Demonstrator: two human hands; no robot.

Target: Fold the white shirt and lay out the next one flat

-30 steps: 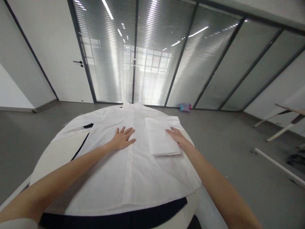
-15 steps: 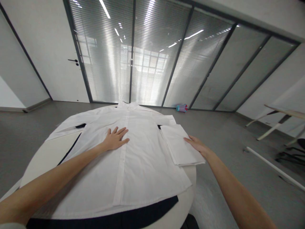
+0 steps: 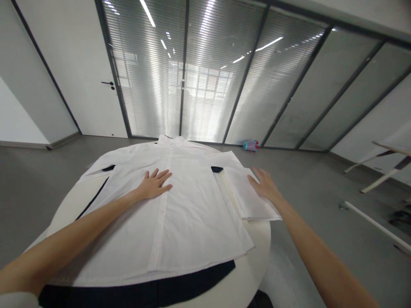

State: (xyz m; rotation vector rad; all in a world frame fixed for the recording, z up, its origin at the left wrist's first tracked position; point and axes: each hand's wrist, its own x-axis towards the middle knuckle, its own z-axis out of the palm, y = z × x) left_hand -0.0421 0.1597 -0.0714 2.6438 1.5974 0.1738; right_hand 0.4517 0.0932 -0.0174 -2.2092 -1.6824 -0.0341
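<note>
Table (image 3: 259,240) bears white shirt (image 3: 195,209) beneath left hand (image 3: 154,185).

head camera | above table (image 3: 260,235), close | facing forward, tilted down | glass partition (image 3: 205,115) beyond

A plain white shirt (image 3: 189,201) lies spread out on the round table (image 3: 258,239), front side up, with its collar (image 3: 171,141) at the far end and its hem toward the near edge, over dark cloth (image 3: 192,280). The button placket (image 3: 162,211) runs down the middle, closed. Soft wrinkles cross the body. The right-hand sleeve (image 3: 245,196) angles outward and down, its end overhanging the table's edge; the left-hand sleeve (image 3: 107,161) stretches outward, creased.
</note>
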